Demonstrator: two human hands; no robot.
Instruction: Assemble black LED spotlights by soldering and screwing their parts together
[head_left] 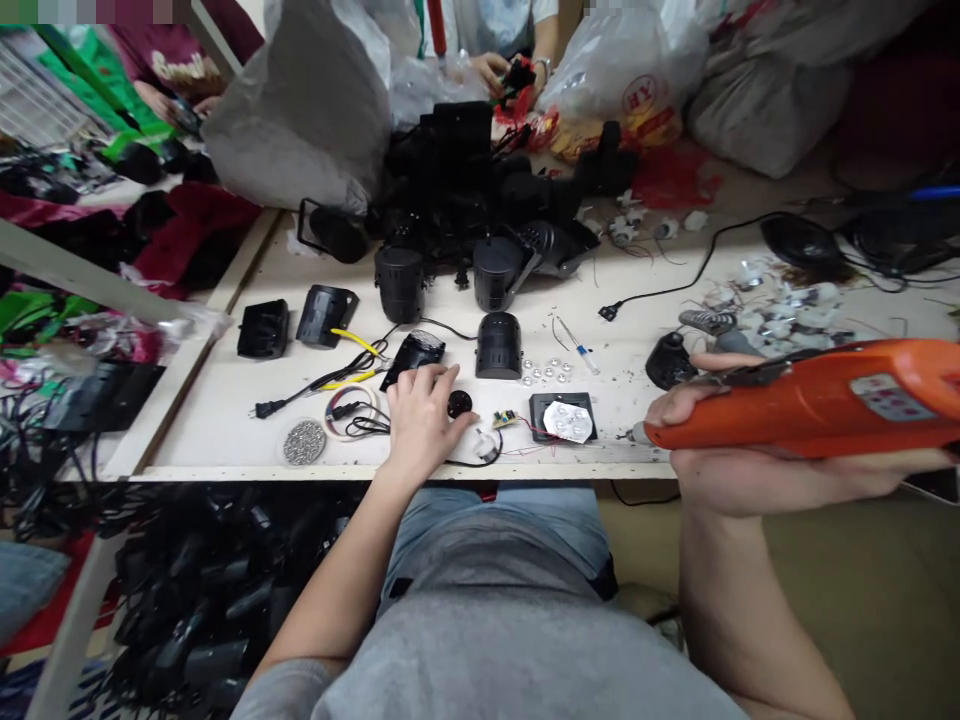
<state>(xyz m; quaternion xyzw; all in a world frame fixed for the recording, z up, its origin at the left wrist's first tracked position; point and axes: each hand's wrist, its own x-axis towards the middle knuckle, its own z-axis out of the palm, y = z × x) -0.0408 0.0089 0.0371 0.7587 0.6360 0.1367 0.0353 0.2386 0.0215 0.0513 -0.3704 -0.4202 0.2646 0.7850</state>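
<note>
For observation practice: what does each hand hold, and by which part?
Right hand grips an orange electric screwdriver around its body; left hand seemingly holds nothing.

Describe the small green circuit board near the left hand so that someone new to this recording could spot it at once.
On the white workbench, find the left hand near the front edge, beside a round black disc. Just right of that disc lies the small green circuit board. Unlike the black housings nearby, it is bare and green, with thin red wire running toward a square black plate.
</note>
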